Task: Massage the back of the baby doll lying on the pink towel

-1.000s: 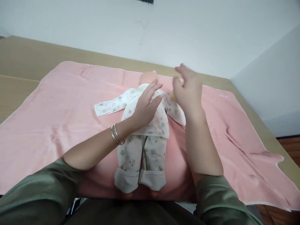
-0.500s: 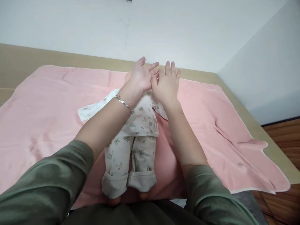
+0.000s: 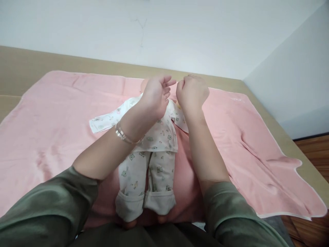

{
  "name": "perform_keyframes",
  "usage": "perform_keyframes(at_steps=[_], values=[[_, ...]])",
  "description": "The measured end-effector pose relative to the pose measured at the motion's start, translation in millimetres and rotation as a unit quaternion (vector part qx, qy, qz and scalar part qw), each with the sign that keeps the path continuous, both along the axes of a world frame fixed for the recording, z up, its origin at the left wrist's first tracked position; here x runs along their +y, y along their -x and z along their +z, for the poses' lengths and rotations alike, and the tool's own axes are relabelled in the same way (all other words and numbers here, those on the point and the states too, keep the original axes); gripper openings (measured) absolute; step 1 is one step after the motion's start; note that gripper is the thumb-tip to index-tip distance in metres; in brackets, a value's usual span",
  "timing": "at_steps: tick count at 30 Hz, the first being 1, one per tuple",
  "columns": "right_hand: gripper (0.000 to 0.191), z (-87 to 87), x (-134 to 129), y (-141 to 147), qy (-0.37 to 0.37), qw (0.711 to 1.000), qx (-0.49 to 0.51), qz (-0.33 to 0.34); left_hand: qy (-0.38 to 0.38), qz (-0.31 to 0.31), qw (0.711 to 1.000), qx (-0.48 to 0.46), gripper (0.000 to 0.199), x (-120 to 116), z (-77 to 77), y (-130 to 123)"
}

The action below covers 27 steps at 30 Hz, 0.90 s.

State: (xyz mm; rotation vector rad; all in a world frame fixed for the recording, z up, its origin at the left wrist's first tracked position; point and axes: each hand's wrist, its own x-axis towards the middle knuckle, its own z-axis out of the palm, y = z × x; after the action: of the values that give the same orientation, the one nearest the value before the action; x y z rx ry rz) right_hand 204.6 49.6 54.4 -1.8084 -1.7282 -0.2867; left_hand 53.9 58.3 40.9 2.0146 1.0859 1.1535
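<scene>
My left hand (image 3: 155,97) is loosely open, right hand (image 3: 193,94) balled, contents unclear; doll (image 3: 154,145) looks light, soft-clothed, so I'd grip its torso (image 3: 164,135).

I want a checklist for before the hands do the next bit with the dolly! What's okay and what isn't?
1. Doll lying on the pink blanket: ok.
2. Both trouser cuffs folded up: ok.
3. Left hand free: ok, palm showing and nothing seen in it.
4. Right hand free: cannot tell; its fingers look curled and the inside of its grip is hidden.
5. Doll's head in plain view: not ok, the left hand hides most of it.
6. Wrists bare: not ok, bracelets on the left one.
</scene>
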Motion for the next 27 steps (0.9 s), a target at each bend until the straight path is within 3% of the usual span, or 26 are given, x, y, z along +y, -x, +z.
perform_keyframes(at_steps=[2,4,6,9,14,19,23,27], values=[[0.045,-3.8,7,2,-0.012,1.0,-0.005,0.002,0.144,-0.067,0.983,-0.092,0.053,-38,13.5,13],[0.047,-7.7,15,4,-0.008,1.0,0.0,0.001,0.132,-0.041,0.982,-0.129,0.057,-69,26.0,28],[0.049,-10.5,20,6,0.004,1.0,0.005,-0.004,0.061,0.005,0.993,-0.099,0.054,-88,35.2,43],[0.05,-11.2,18,8,0.002,1.0,-0.003,0.0,-0.018,0.05,0.997,-0.058,0.054,-98,41.8,65],[0.05,-8.3,7,10,0.004,1.0,-0.004,-0.001,-0.032,0.045,0.996,-0.069,0.05,-101,47.6,84],[0.046,-10.4,3,7,-0.015,1.0,-0.016,-0.006,0.04,0.006,0.991,-0.126,0.049,-125,79.1,82],[0.041,-8.6,2,6,-0.017,1.0,-0.024,0.009,0.147,0.02,0.948,-0.282,0.043,-143,107.4,81],[0.043,-2.3,-1,2,0.003,0.999,-0.013,0.038,0.142,0.034,0.959,-0.244,0.045,-146,116.1,85]])
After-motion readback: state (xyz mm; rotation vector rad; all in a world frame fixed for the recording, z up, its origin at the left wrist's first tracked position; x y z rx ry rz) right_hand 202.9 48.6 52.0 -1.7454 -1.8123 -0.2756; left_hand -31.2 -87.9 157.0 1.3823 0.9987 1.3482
